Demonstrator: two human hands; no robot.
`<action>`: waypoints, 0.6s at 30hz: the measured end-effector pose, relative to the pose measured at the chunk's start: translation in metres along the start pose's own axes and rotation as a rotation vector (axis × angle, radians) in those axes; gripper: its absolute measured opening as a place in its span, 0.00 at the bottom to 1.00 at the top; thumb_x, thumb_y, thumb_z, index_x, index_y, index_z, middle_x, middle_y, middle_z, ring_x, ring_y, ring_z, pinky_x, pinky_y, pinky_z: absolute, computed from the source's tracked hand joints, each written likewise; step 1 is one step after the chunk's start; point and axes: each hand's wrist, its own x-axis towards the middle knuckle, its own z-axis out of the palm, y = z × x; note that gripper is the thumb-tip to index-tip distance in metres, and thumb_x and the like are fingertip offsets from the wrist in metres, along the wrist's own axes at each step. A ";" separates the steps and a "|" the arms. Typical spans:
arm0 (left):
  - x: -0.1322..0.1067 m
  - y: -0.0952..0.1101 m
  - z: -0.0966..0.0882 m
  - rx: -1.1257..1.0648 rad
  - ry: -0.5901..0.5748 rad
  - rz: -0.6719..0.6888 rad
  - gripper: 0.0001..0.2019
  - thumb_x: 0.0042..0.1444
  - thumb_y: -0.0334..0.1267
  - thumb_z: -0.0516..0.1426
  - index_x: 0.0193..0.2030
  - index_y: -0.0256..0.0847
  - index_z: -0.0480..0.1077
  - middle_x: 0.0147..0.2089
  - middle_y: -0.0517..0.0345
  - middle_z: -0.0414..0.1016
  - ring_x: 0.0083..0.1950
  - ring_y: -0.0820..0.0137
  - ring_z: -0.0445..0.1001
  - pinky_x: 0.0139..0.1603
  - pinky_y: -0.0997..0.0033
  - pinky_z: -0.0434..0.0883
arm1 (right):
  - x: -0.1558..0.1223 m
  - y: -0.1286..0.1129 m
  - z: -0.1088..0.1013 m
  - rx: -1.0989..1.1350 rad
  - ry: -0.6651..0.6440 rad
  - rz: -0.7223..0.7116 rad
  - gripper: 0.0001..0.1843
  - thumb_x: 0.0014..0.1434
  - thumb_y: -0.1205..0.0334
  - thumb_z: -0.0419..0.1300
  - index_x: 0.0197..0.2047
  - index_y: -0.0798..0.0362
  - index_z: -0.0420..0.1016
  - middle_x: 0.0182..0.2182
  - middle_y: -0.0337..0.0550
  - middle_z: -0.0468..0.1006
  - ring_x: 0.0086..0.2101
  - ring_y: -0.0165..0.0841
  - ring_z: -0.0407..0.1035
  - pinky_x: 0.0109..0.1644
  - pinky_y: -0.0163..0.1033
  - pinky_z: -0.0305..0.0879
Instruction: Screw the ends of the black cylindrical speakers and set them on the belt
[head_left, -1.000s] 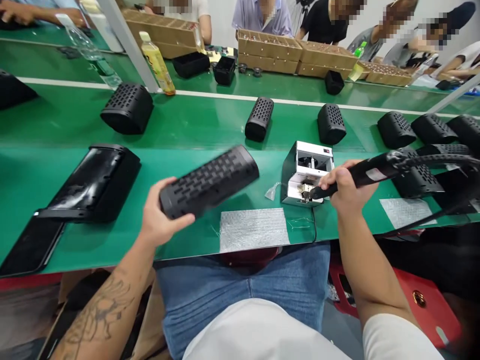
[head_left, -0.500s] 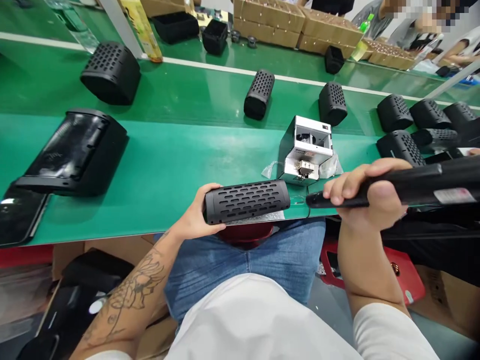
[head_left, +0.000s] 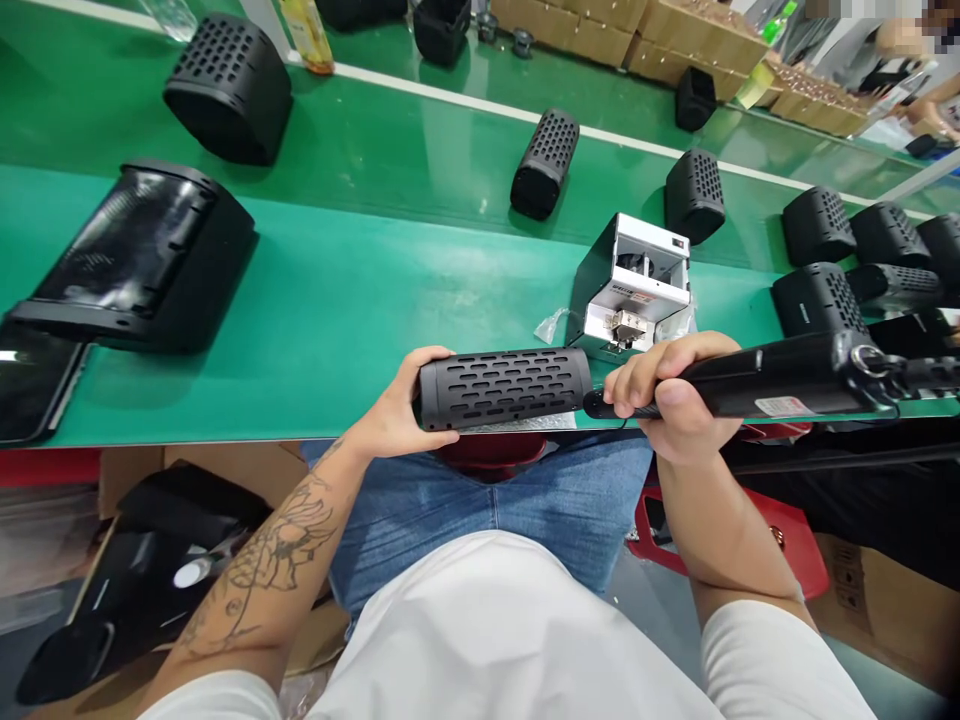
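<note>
My left hand [head_left: 401,405] is closed around the left end of a black slotted housing [head_left: 506,387], thumb below and fingers above. The housing lies on its side at the front edge of the green table. My right hand [head_left: 679,395] grips a black electric screwdriver [head_left: 772,375], held level with a metal ring and coiled cord at its back end. Its nose is right at the housing's right end; whether the bit touches is hidden. Just behind stands a white and black screw feeder [head_left: 630,285].
Several black perforated housings, such as one at mid-table [head_left: 545,163], stand on the green surface [head_left: 360,300]. A larger black housing [head_left: 150,260] and a dark phone [head_left: 37,385] lie at left. Cardboard trays [head_left: 697,40] line the back.
My right hand has brought the electric screwdriver left, from beside the screw feeder's front up to the housing's right end. My left hand keeps its hold; the camera view has shifted slightly.
</note>
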 end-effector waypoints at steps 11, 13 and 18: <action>-0.001 0.002 -0.001 0.004 -0.024 -0.025 0.59 0.60 0.59 0.84 0.90 0.56 0.61 0.83 0.40 0.75 0.77 0.44 0.85 0.78 0.44 0.86 | 0.002 -0.002 0.001 0.049 -0.173 0.057 0.17 0.73 0.54 0.85 0.39 0.45 0.83 0.22 0.30 0.79 0.17 0.29 0.72 0.27 0.37 0.80; -0.001 0.003 -0.001 -0.006 -0.028 -0.025 0.59 0.59 0.59 0.85 0.90 0.56 0.61 0.83 0.39 0.75 0.77 0.44 0.85 0.78 0.44 0.86 | 0.000 -0.001 0.001 0.044 -0.179 0.075 0.18 0.72 0.54 0.85 0.39 0.45 0.82 0.22 0.30 0.78 0.18 0.29 0.72 0.27 0.37 0.80; -0.001 0.004 -0.001 0.001 -0.021 -0.009 0.59 0.60 0.56 0.84 0.90 0.56 0.61 0.83 0.39 0.75 0.78 0.43 0.85 0.78 0.43 0.86 | -0.004 -0.008 0.000 0.041 -0.178 0.100 0.18 0.70 0.53 0.86 0.39 0.45 0.82 0.21 0.29 0.77 0.18 0.29 0.72 0.27 0.36 0.78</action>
